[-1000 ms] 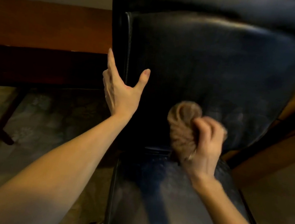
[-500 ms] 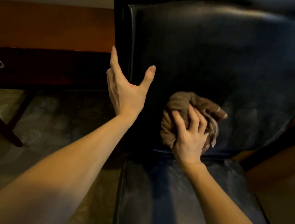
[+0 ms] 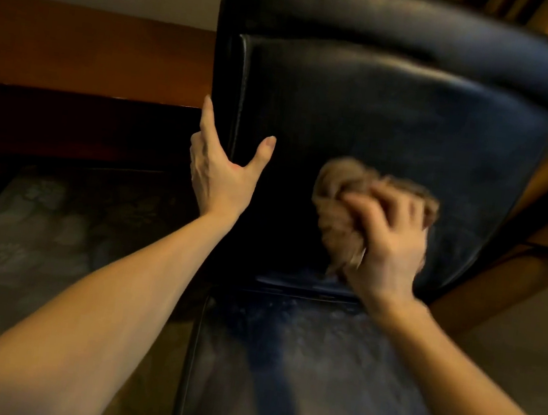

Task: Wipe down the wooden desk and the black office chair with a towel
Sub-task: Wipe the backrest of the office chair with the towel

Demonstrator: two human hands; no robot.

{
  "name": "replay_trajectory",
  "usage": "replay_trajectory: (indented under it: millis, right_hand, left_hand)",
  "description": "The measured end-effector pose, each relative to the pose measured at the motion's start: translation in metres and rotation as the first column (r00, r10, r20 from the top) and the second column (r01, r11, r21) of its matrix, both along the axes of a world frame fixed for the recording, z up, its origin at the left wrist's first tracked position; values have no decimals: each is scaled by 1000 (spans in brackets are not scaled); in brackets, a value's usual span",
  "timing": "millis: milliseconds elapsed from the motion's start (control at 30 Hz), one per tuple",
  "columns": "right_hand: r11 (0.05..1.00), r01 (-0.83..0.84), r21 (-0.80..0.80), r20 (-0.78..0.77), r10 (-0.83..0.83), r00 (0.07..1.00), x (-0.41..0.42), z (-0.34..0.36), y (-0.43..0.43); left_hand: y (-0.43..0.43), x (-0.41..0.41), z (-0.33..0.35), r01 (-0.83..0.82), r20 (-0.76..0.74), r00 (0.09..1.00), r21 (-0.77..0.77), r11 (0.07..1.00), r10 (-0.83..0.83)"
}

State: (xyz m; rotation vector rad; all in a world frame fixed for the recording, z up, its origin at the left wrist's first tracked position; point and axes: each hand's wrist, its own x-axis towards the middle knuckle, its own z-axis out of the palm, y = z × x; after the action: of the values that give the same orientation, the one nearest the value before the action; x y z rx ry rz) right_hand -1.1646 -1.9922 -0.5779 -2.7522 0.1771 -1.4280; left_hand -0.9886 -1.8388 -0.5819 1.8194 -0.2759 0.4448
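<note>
A black leather office chair [image 3: 396,125] stood upright. A bunched brown towel [image 3: 336,194] lay against its lower backrest. The wooden desk [image 3: 88,50] stood left of the chair.

- Just one view here, worn on the head, tipped forward and down.
- Wide-angle and close in on the chair [image 3: 396,125], back and seat.
- The bench [image 3: 92,47] slips in at upper left.

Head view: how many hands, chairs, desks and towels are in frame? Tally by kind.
Hands: 2, the left hand and the right hand
Chairs: 1, the black chair
Desks: 1, the wooden desk
Towels: 1, the brown towel, held by the right hand
Total: 5
</note>
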Motion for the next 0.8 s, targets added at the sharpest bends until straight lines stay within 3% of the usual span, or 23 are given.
replay_trajectory:
  millis: [67,167,233,500,567,700,800]
  right_hand:
    - [998,55,-31,113,-51,992,19,47,-3]
    - [982,182,-41,-19,-183,983,55,70,-16]
    - [978,208,0,-109,-207,972,71,49,-22]
    - [988,150,16,-52,-149,987,50,-77,-6]
    - [993,114,-7,-124,-114,986,37,-112,-4]
    - [968,5,-250,-385,-104,917,10,-161,-18]
    - [991,62,-118,-643,-124,756,-4,-197,-22]
  left_hand:
    - [1,1,-1,13,-11,1000,-5,1000,-13]
    - [1,3,-1,20,-5,1000,-5,1000,-20]
    - [-1,6,-3,20,1,1000,-14,1000,-20]
    - [-9,15,-11,32,77,997,-3,999,-32]
    - [-12,16,-11,45,77,996,-8,999,-44]
    - [-20,17,-10,69,77,995,-17,997,-68]
    - [-23,21,-10,83,98,992,-48,995,-78]
